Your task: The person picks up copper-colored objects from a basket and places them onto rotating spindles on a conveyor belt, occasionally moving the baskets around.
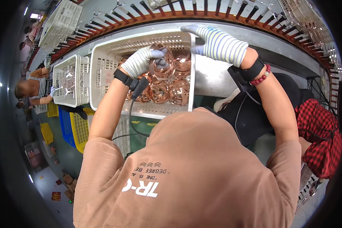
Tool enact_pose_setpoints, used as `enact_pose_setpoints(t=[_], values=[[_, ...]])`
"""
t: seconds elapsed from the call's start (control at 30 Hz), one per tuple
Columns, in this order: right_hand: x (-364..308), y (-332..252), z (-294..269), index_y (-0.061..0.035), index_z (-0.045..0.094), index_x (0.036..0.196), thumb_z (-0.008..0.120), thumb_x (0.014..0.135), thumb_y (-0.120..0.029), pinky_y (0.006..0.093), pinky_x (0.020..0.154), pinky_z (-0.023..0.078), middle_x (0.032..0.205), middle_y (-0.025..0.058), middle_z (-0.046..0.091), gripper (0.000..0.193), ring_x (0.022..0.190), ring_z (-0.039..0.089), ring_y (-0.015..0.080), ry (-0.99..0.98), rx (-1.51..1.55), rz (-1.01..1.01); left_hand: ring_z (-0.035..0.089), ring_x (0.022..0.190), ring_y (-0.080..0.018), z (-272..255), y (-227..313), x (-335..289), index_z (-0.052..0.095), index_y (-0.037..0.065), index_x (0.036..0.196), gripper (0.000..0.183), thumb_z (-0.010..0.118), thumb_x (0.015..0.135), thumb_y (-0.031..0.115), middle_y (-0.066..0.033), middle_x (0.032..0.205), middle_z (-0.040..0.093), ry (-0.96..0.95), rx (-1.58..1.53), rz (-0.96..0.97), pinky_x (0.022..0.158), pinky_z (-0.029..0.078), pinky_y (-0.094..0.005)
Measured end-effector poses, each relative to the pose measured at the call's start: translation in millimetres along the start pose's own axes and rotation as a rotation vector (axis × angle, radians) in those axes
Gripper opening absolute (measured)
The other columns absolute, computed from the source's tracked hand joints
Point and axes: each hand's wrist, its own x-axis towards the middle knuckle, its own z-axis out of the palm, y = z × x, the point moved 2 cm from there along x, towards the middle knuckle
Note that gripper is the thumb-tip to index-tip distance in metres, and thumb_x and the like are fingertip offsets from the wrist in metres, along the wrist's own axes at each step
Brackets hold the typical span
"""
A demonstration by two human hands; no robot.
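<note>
A white plastic crate [140,110] in front of me holds several copper-coloured coiled rings [178,92], lying in rows. My left hand [142,60], in a striped knit glove with grey fingertips, is closed on a copper-coloured ring bundle [164,72] above the others. The fingers partly hide that bundle. At the crate's far right corner is my right hand [222,45], gloved alike, its fingers stretched out and apart. Those fingertips reach the crate's rim; whether they press on it I cannot tell.
Beyond the crate runs a curved brown rail [171,16] with dark-handled rods. White crates [85,81] with shiny metal parts stand left, near a person in a checked garment [43,84]. Yellow baskets [79,131] sit on the floor. A red-checked sleeve [317,133] is close on my right.
</note>
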Motion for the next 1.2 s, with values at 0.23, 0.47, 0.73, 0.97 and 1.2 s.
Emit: enact_pose_setpoints(t=[0.23,0.47,0.73,0.97,1.2], values=[[-12.2,24.6,-1.1,-0.0070,0.058,0.134,0.064,0.094,-0.026,0.0431,0.100,0.049,0.129,0.0197,0.063,0.045,0.117,0.060,0.0382,0.058,-0.276,0.134,0.071,0.097,-0.0260,10.1,-42.9,60.8,0.058,-0.003,0.130,0.043,0.069,0.090,0.007,-0.0108,0.106,0.071,-0.324,-0.294,-0.155,0.093,0.057,-0.0420],[-10.7,13.5,3.2,-0.0031,0.064,0.125,0.063,0.094,-0.024,0.0427,0.095,0.051,0.114,0.0188,0.068,0.038,0.106,0.064,0.0377,-0.017,-0.304,0.071,0.066,0.107,-0.0288,-66.5,-129.0,127.5,0.051,-0.005,0.138,0.082,0.087,0.070,0.023,-0.0182,0.118,0.068,0.383,0.648,-0.005,0.095,0.051,-0.0369],[-16.7,15.9,-10.3,-0.0037,0.067,0.119,0.063,0.091,-0.024,0.0447,0.091,0.051,0.112,0.0186,0.069,0.034,0.104,0.065,0.0374,-0.109,-0.332,0.222,0.051,0.130,-0.0381,-8.6,-105.9,103.4,0.049,0.002,0.142,0.067,0.073,0.083,0.021,-0.0230,0.138,0.056,0.538,0.983,0.421,0.112,0.039,-0.0424],[-0.9,19.9,38.6,-0.0070,0.073,0.094,0.058,0.088,-0.026,0.0471,0.066,0.055,0.083,0.0160,0.072,0.025,0.075,0.070,0.0347,-0.143,-0.427,0.101,0.053,0.123,-0.0440,-21.5,-133.9,91.4,0.045,0.010,0.145,0.070,0.070,0.083,0.031,-0.0250,0.147,0.045,0.185,1.549,0.173,0.107,0.042,-0.0492],[-16.5,1.7,55.6,-0.0039,0.077,0.103,0.063,0.087,-0.012,0.0431,0.064,0.058,0.097,0.0149,0.076,0.022,0.089,0.075,0.0275,-0.265,-0.542,0.143,0.064,0.111,-0.0364,33.2,34.3,70.1,0.065,0.003,0.124,0.039,0.061,0.093,0.026,-0.0217,0.118,0.068,-0.174,1.442,0.245,0.099,0.049,-0.0416]])
